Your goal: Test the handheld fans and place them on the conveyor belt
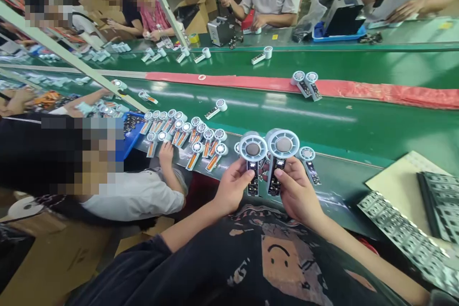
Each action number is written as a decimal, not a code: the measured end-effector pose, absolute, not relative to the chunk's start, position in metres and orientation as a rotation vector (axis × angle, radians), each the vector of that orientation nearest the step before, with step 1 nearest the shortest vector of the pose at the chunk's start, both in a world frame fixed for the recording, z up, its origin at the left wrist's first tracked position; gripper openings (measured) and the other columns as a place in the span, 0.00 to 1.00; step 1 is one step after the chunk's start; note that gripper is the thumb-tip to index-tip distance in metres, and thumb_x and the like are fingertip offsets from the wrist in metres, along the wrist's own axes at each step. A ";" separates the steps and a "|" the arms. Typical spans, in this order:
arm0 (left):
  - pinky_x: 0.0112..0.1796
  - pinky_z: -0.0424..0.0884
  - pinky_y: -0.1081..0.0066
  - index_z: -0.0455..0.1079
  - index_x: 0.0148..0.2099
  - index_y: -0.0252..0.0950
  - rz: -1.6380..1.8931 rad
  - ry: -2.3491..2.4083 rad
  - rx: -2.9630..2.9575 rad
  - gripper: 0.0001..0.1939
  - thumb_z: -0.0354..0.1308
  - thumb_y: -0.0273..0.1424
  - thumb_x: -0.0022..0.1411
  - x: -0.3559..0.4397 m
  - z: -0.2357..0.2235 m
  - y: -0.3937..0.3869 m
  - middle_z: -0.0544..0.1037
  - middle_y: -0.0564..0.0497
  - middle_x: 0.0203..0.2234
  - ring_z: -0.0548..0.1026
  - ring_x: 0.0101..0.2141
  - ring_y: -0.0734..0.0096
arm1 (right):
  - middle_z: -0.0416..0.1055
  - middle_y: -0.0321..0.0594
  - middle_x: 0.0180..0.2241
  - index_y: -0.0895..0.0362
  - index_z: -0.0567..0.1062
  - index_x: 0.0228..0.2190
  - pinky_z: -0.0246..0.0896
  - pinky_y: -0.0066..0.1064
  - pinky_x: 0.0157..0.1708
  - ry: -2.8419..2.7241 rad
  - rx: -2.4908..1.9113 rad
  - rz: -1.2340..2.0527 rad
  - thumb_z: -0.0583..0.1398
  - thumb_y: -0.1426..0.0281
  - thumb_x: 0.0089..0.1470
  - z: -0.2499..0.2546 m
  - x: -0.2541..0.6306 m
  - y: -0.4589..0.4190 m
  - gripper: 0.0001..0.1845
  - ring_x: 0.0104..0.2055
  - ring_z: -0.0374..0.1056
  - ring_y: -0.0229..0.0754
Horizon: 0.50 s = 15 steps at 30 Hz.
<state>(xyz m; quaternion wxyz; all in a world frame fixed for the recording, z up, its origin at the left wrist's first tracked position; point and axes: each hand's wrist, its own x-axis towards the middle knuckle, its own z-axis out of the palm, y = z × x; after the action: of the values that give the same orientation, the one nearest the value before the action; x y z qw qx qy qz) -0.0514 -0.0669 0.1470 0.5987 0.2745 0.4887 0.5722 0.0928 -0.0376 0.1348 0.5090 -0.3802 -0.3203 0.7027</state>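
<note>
My left hand (234, 184) is closed around a light-blue handheld fan (253, 149), thumb on the dark circuit board in its handle. Beside it, my right hand (296, 186) grips a second light-blue handheld fan (283, 144) the same way, thumb pressed on its board. Both fans stand upright, round heads up, side by side in front of my chest. Partly hidden behind them are more fan parts on the bench. Just right of my right hand lies another fan (307, 154) with its board showing.
Many fans with orange parts (195, 148) lie on the bench at left, beside a co-worker's hand (166, 153) and a blue bin (131, 134). A green conveyor (251, 110) runs across, with a red strip (229, 80) bearing two fans (304, 83). Circuit-board panels (405, 229) lie at right.
</note>
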 end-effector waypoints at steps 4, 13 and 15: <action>0.59 0.68 0.53 0.75 0.49 0.38 1.323 1.156 0.594 0.25 0.73 0.41 0.51 -0.051 0.144 -0.067 0.82 0.44 0.48 0.76 0.54 0.52 | 0.74 0.36 0.47 0.47 0.72 0.41 0.60 0.48 0.62 -0.697 -0.899 1.724 0.72 0.60 0.47 0.136 0.094 -0.042 0.21 0.55 0.68 0.49; 0.58 0.70 0.52 0.74 0.46 0.38 1.335 1.150 0.565 0.25 0.75 0.39 0.47 -0.054 0.144 -0.066 0.84 0.45 0.43 0.78 0.52 0.53 | 0.76 0.37 0.46 0.48 0.72 0.40 0.72 0.47 0.50 -0.681 -0.900 1.823 0.69 0.60 0.45 0.149 0.096 -0.043 0.20 0.51 0.72 0.52; 0.56 0.71 0.52 0.75 0.45 0.38 1.340 1.154 0.574 0.24 0.75 0.39 0.47 -0.056 0.146 -0.066 0.84 0.45 0.43 0.78 0.52 0.52 | 0.76 0.38 0.47 0.48 0.72 0.41 0.73 0.47 0.47 -0.683 -0.904 1.825 0.68 0.61 0.45 0.150 0.096 -0.043 0.20 0.50 0.72 0.52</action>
<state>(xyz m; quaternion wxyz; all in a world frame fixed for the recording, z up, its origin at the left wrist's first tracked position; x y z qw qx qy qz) -0.0555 -0.0661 0.1457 0.5980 0.2476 0.4975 0.5776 0.0956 -0.0429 0.1497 0.4763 -0.3701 -0.2797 0.7470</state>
